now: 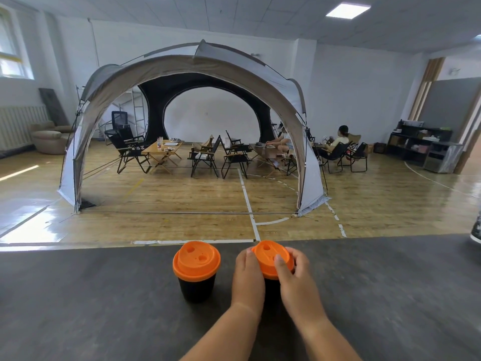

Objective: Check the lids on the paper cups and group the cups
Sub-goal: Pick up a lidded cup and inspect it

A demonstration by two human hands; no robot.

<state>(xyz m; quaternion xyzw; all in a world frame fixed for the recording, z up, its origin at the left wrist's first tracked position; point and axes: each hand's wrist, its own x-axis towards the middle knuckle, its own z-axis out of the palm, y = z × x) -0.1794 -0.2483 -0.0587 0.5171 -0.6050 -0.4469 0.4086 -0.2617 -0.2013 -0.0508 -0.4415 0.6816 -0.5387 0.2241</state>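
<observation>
Our left hand (pixel 247 277) and right hand (pixel 294 280) both grip the lid (pixel 269 259) of the cup (pixel 271 286) near the far edge of the counter (pixel 104 295). Press lopsided and we could tip it, or bump the other cup (pixel 197 285) beside it.

Both forearms extended forward, left hand (pixel 247 280) and right hand (pixel 298 282) close together, fingers (pixel 281 267) curled round one cup (pixel 272 286)
</observation>
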